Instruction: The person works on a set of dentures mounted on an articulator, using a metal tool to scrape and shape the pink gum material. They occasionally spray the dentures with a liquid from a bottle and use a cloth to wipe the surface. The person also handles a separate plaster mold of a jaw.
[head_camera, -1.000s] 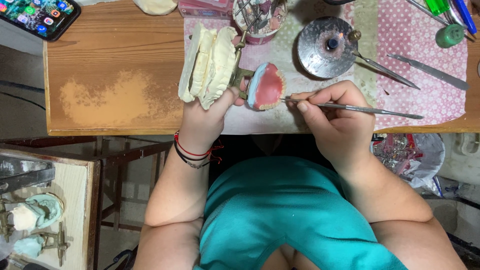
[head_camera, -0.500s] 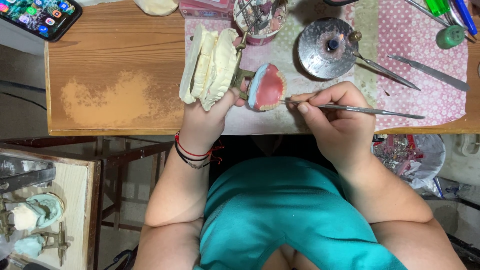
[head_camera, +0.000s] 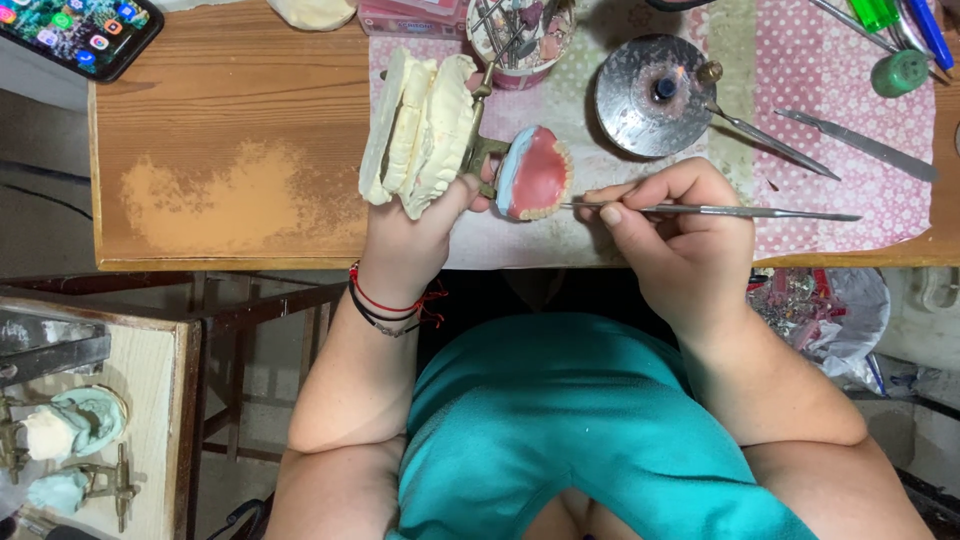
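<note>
My left hand (head_camera: 415, 235) grips a dental articulator (head_camera: 478, 150) that carries cream plaster jaw casts (head_camera: 420, 130) on its left side and a pink wax denture base (head_camera: 535, 172) on its right. My right hand (head_camera: 670, 235) pinches a thin metal wax instrument (head_camera: 720, 211) like a pen. Its tip touches the right edge of the pink wax base. Both hands hover over the front edge of the wooden table (head_camera: 230, 150).
A small round metal burner dish with a flame (head_camera: 655, 95) stands behind my right hand. A cup of tools (head_camera: 520, 35), loose metal instruments (head_camera: 860, 145), a green-capped bottle (head_camera: 900, 70) and a phone (head_camera: 75, 35) lie on the table. More casts (head_camera: 70, 430) sit on a lower shelf at left.
The instrument tip has shifted slightly along the wax base's edge. Both hands stay in nearly the same place.
</note>
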